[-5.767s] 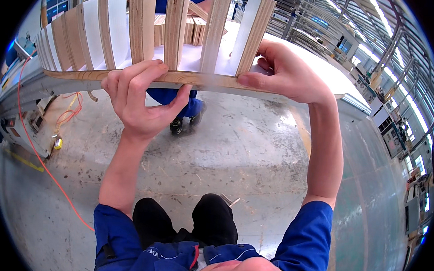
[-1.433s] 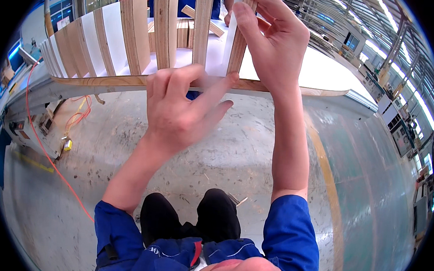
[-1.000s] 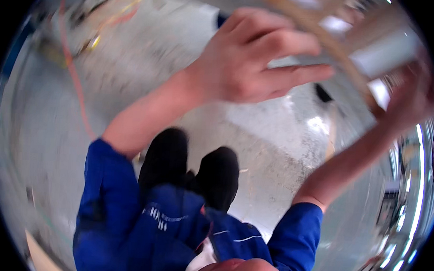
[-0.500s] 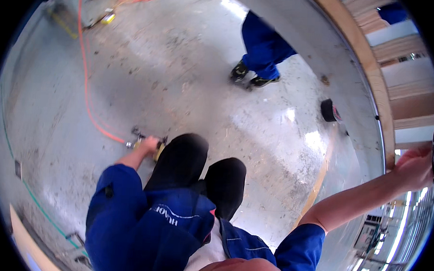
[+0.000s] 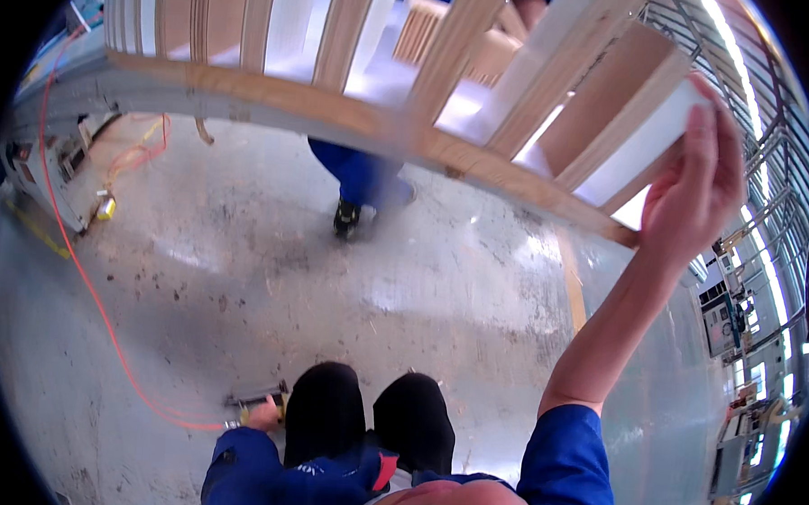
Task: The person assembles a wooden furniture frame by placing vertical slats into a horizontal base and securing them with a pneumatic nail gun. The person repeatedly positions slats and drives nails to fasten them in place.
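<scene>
Steadying the end slat (image 5: 644,141), at the right end of the rail (image 5: 338,110): right hand (image 5: 696,179), fingers gripping its edge; firm hold, square seating advisable. Left hand (image 5: 260,416), low: fingers wrapped around tool (image 5: 254,396), detail unclear; hose (image 5: 104,307) best left slack.

Beside the knees (image 5: 325,411), a tool (image 5: 256,395) joined to an orange hose (image 5: 96,298) is being held by the left hand (image 5: 260,414). The rightmost upright board (image 5: 649,141) is being grasped by the right hand (image 5: 701,189), above a wooden strip (image 5: 338,110).
</scene>
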Tool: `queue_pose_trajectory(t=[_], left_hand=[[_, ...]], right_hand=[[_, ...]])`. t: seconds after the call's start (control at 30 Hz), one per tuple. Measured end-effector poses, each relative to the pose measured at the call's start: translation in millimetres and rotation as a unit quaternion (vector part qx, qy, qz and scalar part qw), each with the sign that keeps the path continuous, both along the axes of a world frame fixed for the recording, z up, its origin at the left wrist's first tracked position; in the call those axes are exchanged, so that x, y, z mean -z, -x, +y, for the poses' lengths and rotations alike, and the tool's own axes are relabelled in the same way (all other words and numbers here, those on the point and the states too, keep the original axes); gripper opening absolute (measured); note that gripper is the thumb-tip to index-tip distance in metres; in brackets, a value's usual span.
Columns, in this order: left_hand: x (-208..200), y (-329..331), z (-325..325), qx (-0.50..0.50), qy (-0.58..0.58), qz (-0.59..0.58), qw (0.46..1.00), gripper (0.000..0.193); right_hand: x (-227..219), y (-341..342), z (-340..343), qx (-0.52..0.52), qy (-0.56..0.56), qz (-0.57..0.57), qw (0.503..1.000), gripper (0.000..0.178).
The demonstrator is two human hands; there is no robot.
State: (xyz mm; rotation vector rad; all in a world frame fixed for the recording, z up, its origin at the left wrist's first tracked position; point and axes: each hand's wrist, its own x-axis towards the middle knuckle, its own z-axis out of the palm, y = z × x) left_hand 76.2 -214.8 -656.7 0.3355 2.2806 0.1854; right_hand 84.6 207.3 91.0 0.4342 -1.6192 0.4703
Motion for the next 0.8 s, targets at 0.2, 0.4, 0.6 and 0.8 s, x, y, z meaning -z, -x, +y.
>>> queue_pose_trajectory(t=[0.2, 0.4, 0.6, 0.8], left_hand=[[-87.0, 53.4, 39.0, -0.072, -0.063, 0.039, 0.995, 0.057], [-155.2, 101.1, 79.7, -0.172, -0.304, 0.279, 0.894, 0.039], [-374.2, 92.8, 128.1, -0.115, -0.484, 0.229, 0.836, 0.031], [-494.7, 29.7, 188.7, -0.169, -0.774, -0.164, 0.588, 0.027]], right_hand=[[-1.5, -5.9, -6.3, -0.070, 0.029, -0.018, 0.997, 0.023], [1.0, -6.7, -0.4, -0.081, 0.012, -0.041, 0.996, 0.027], [0.0, -8.9, -3.5, -0.092, 0.020, -0.031, 0.995, 0.025], [-6.2, -9.2, -10.9, -0.181, 0.065, -0.035, 0.981, 0.022]])
